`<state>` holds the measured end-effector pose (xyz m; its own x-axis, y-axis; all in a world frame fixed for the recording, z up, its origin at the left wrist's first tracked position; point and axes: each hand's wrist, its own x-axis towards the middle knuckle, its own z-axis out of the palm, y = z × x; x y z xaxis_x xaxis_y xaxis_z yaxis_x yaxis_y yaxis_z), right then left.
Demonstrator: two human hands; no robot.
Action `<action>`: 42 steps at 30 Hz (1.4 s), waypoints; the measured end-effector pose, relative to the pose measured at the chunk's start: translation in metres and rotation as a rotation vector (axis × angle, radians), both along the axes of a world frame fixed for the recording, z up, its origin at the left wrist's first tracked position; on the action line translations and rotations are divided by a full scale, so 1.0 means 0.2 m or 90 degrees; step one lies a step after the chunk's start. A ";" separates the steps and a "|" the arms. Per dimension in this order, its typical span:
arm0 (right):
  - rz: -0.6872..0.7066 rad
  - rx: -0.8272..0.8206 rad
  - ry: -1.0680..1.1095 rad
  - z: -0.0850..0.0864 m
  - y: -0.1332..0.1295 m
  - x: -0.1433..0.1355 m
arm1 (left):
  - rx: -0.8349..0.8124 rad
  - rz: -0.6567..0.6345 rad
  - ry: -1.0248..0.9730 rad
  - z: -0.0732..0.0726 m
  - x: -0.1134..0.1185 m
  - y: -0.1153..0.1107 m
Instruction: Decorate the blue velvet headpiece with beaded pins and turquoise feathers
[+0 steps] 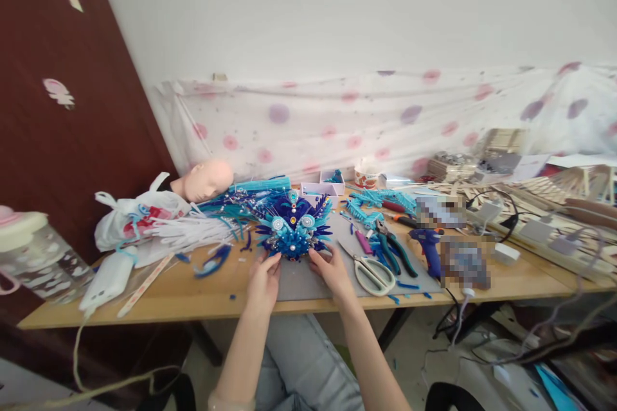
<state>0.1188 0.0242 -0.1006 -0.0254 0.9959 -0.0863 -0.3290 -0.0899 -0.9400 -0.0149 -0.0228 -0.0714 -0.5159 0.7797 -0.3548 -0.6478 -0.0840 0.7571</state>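
Observation:
A blue ornate headdress, trimmed with feathers, pearls and light-blue rosettes, is held upright over a grey mat near the table's front edge. My left hand grips its lower left edge, fingers curled against it. At the lower right edge, my right hand pinches it in the same way. Parts of the fingertips are hidden behind the piece. Just right of my right hand lie white-handled scissors and dark-green-handled pliers.
A blue glue gun and a cabled power strip are on the right. Left stand a mannequin head, a bundle of white pipe cleaners, a white power bank and a clear bottle. Small lilac boxes sit behind.

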 end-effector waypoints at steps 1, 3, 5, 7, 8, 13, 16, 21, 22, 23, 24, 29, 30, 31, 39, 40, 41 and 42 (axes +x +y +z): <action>0.000 -0.003 0.010 0.00 0.00 0.00 | 0.000 0.004 -0.006 0.00 0.00 0.00; -0.001 -0.002 0.029 0.02 -0.01 0.01 | 0.004 0.012 -0.014 0.01 0.01 0.00; -0.008 0.008 0.045 0.04 -0.02 0.01 | 0.014 0.013 -0.017 0.01 0.02 0.01; -0.021 0.020 0.056 0.07 -0.01 0.02 | 0.026 0.013 -0.017 0.02 0.03 0.01; -0.026 0.025 0.060 0.08 -0.01 0.02 | 0.032 0.014 -0.017 0.02 0.03 0.02; -0.040 0.042 0.060 0.12 0.00 0.01 | 0.073 0.039 -0.029 0.02 0.06 0.04; -0.045 0.054 0.054 0.12 0.00 0.00 | 0.098 0.067 -0.041 0.01 0.07 0.05; -0.052 0.064 0.045 0.11 0.00 -0.01 | 0.118 0.097 -0.050 0.01 0.09 0.05; -0.053 0.067 0.046 0.11 0.00 -0.01 | 0.121 0.101 -0.050 0.02 0.10 0.05; -0.053 0.071 0.047 0.11 0.00 -0.01 | 0.124 0.106 -0.049 0.02 0.10 0.05; -0.053 0.075 0.048 0.12 0.00 -0.01 | 0.127 0.109 -0.047 0.03 0.10 0.05; -0.044 0.081 0.048 0.15 0.00 -0.02 | 0.139 0.108 -0.040 0.04 0.11 0.05; -0.042 0.079 0.047 0.16 0.01 -0.02 | 0.140 0.107 -0.039 0.04 0.11 0.05; -0.041 0.076 0.046 0.16 0.01 -0.02 | 0.141 0.107 -0.037 0.05 0.11 0.05; -0.052 0.055 0.040 0.18 0.02 -0.03 | 0.142 0.099 -0.010 0.06 0.12 0.04; -0.056 0.048 0.039 0.18 0.01 -0.03 | 0.137 0.097 -0.004 0.05 0.12 0.04; -0.060 0.041 0.036 0.17 0.01 -0.03 | 0.133 0.096 0.003 0.04 0.12 0.04; -0.064 0.033 0.032 0.16 0.00 -0.03 | 0.129 0.095 0.009 0.02 0.12 0.03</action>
<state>0.1136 0.0242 -0.0690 0.0712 0.9968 -0.0354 -0.3801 -0.0057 -0.9249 0.0100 -0.0159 -0.0675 -0.6343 0.7492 -0.1909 -0.6065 -0.3290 0.7238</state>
